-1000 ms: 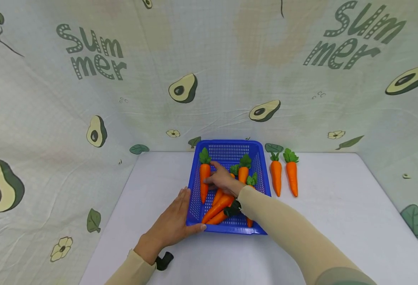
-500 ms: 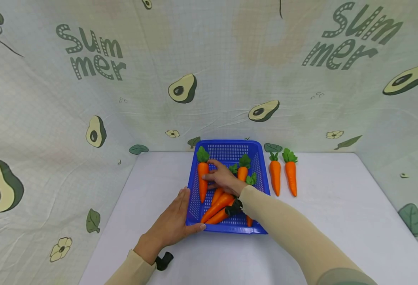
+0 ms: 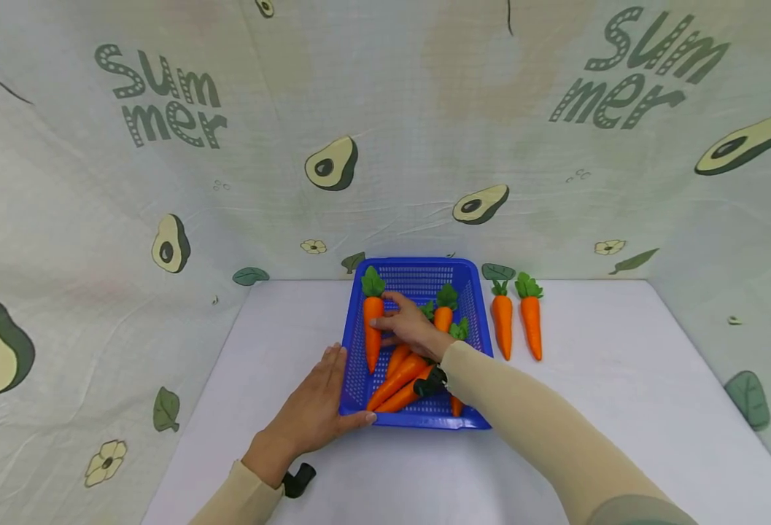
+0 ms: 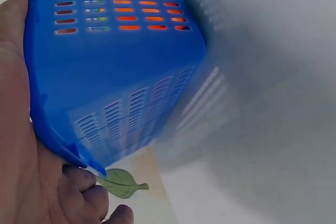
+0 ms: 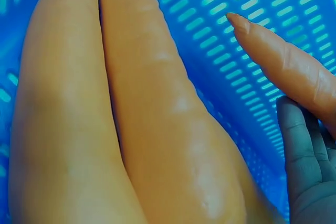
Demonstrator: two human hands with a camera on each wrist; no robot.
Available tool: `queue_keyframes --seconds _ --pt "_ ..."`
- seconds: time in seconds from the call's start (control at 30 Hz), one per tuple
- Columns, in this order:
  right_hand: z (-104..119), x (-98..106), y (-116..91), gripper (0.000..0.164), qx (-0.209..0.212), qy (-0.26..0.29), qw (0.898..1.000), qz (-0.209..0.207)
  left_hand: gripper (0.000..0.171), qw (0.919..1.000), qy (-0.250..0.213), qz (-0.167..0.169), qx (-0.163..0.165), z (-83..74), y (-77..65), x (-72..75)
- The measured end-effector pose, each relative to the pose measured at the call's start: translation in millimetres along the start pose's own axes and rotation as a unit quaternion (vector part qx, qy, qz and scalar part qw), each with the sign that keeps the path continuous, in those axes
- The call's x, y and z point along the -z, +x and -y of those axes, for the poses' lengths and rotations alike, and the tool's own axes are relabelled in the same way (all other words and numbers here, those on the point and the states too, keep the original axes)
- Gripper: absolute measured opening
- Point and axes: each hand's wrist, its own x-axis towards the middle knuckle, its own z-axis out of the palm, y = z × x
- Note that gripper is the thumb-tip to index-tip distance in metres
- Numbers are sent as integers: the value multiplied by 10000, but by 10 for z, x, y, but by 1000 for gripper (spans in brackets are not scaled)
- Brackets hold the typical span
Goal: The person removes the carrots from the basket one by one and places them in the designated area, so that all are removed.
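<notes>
A blue plastic basket [image 3: 424,421] holds several orange toy-like carrots with green tops. My right hand [image 3: 410,324] reaches inside and holds a carrot [image 3: 373,343] near the left wall, its leaves pointing away from me. In the right wrist view, fingers [image 5: 299,145] lie against this carrot [image 5: 283,59]; the thumb is out of sight there. My left hand [image 3: 309,408] rests with straight fingers along the basket's left side, thumb on the front rim. The left wrist view shows the basket's outer wall [image 4: 115,61] beside that hand.
Two carrots, one [image 3: 502,327] nearer the basket and another [image 3: 531,327], lie side by side on the white table [image 3: 621,379] to the right. More carrots [image 3: 398,379] lie slanted under my right wrist. A patterned cloth [image 3: 398,160] stands behind the table.
The carrot at my right hand has shifted slightly away from me along the left wall, the hand moving with it. My left hand stays against the basket. The whole head view has drifted a little.
</notes>
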Motion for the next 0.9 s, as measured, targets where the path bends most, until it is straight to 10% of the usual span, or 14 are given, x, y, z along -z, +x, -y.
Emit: queue_keyframes --seconds 0.9 --pt "309 247 -384 75 182 -154 9997 -45 129 9985 522 -24 -156 -41 0 81"
